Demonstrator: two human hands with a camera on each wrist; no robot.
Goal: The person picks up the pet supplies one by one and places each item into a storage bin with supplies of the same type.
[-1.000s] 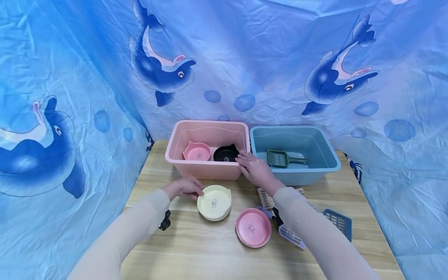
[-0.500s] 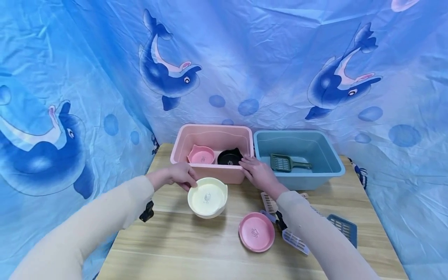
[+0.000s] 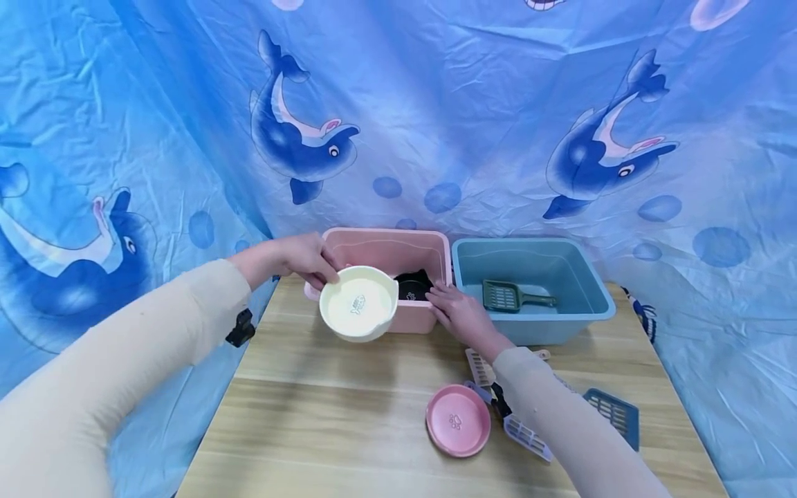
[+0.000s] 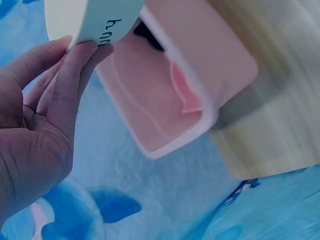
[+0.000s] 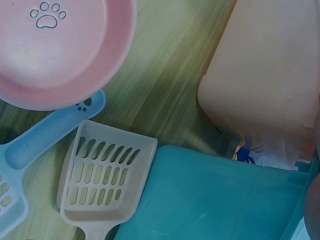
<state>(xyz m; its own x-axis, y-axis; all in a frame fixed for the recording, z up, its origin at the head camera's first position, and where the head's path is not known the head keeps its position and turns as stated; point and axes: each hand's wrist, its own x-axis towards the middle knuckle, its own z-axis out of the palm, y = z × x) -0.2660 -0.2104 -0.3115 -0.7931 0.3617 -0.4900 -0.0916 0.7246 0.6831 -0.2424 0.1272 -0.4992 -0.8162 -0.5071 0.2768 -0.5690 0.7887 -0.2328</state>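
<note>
tabletop (image 3: 292, 429) of pale, streaked wood grain, set before creased, glossy blue sheeting (image 3: 498, 131) printed with dolphins and bubble-like ovals, which hangs behind it and along its sides. two deep, rectangular bins with rounded corners and smooth, rolled rims stand side by side toward the back: a pink bin (image 3: 386, 233) and a blue bin (image 3: 529, 243). cream bowl (image 3: 356, 311), round and shallow, smooth-walled, with a pointed ear at the rim and dark lettering outside; it is raised off the wood, at the front left of the pink bin. the left hand (image 3: 309, 257) pinches its edge between thumb and fingers. the right hand (image 3: 463, 315), well apart from the left, rests on the pink bin's front right rim; whether its fingers curl round the rim cannot be told. a black bowl (image 3: 411, 289) lies inside the pink bin; a green slotted scoop (image 3: 503, 296) lies in the blue one. on the wood, a pink dish (image 3: 458, 420) stamped with a paw print sits near a pale slotted scoop (image 5: 103, 177).
</note>
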